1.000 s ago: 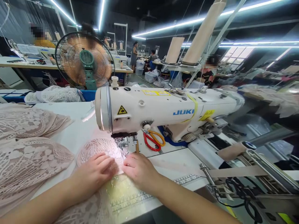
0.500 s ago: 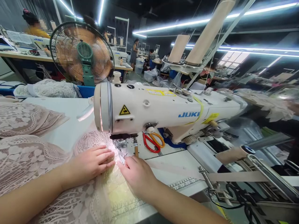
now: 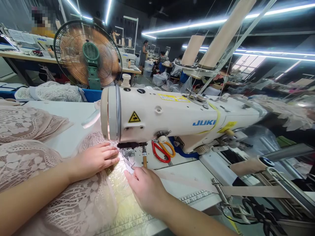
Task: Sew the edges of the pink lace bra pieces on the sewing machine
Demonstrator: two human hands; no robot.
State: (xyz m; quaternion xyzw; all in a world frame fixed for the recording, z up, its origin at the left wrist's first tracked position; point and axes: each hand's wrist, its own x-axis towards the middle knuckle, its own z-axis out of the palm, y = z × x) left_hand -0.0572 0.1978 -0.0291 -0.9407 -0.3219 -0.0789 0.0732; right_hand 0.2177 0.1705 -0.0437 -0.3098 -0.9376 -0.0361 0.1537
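Note:
My left hand point(image 3: 99, 161) lies with its fingers stretched out on pale pink lace fabric point(image 3: 78, 203), just left of the needle area. The lace runs under the head of a white JUKI sewing machine point(image 3: 152, 114). My right hand point(image 3: 147, 188) is closed in a pinch at the front of the presser area, around the end of a pale narrow strip point(image 3: 129, 167). A thin metal piece lies by its fingertips; whether it is held I cannot tell. The needle is hidden behind the machine head.
Scissors with red and orange handles point(image 3: 161, 151) lie under the machine arm. Pale tape point(image 3: 256, 191) runs leftward from a metal guide at right. Lace pieces point(image 3: 29, 123) are stacked at left. A fan point(image 3: 88, 54) and thread cones point(image 3: 193, 49) stand behind; people sit farther back.
My left hand has slid slightly away from me and apart from the right fingertips. The lace edge below it has shifted, baring more of the yellowish surface. My right hand keeps its pinch.

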